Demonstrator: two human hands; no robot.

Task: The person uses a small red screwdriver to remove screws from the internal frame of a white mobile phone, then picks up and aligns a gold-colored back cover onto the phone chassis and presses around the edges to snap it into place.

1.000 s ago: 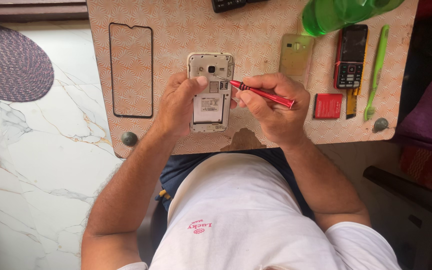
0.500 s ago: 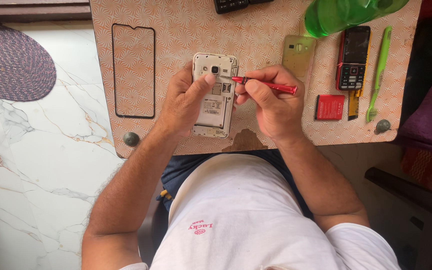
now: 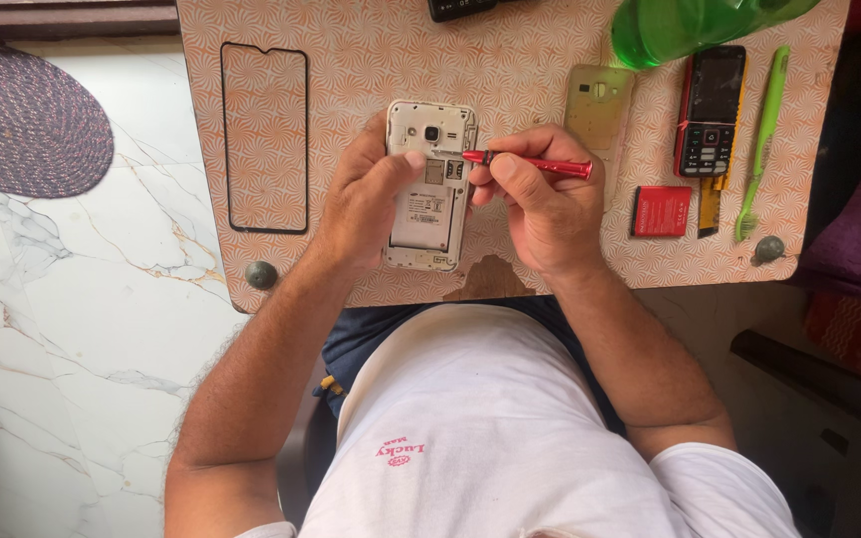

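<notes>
Near the table's (image 3: 371,40) front edge, your left hand (image 3: 366,204) steadies the opened phone (image 3: 430,189) while your right hand (image 3: 540,204) pinches the red screwdriver (image 3: 535,163), tip seemingly on a screw.

We see through one head-worn camera, looking straight down, fairly near, on the patterned table (image 3: 371,60) toward 12 o'clock, lap toward 6.

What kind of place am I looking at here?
Probably a small phone repair bench, perhaps at home. An opened phone with its back off lies on a patterned table, beside a red battery, a loose back cover and a green pry tool.
</notes>
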